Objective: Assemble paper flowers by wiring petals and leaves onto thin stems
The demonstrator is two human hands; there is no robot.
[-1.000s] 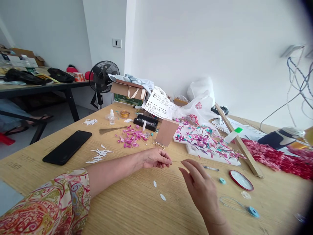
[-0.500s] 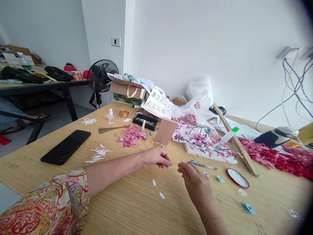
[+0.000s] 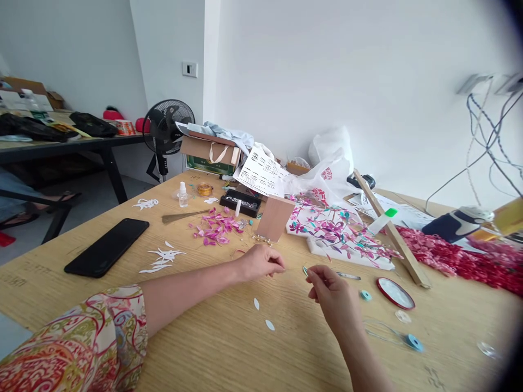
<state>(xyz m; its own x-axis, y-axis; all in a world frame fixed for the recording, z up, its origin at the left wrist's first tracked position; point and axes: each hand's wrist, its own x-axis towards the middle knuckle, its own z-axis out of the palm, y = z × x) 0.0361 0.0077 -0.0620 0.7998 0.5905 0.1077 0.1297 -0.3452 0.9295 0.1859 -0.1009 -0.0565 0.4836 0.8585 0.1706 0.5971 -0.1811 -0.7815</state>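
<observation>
My left hand (image 3: pixel 261 262) is closed in a pinch above the middle of the table. To its right, my right hand (image 3: pixel 332 288) also pinches, its thumb against its fingers. A thin strand (image 3: pixel 295 268), thread or fine wire, runs faintly across the gap between them; its ends are hidden in the fingers. Below the hands lie two white leaf-shaped pieces (image 3: pixel 269 325). Behind my right hand are a tweezers-like tool (image 3: pixel 347 276) and a small teal spool (image 3: pixel 365 295).
Pink petals (image 3: pixel 216 227), white cut strips (image 3: pixel 163 258) and a black phone (image 3: pixel 108 246) lie to the left. A wooden block (image 3: pixel 275 219) stands behind the hands. Pink flower sprays (image 3: pixel 339 228), a wooden bar (image 3: pixel 400 245), a red-rimmed disc (image 3: pixel 395 293) and a blue spool (image 3: pixel 414 342) are on the right.
My right hand has moved a little to the right, widening the gap between my hands. The left hand stays pinched in nearly the same place. The view has shifted slightly.
</observation>
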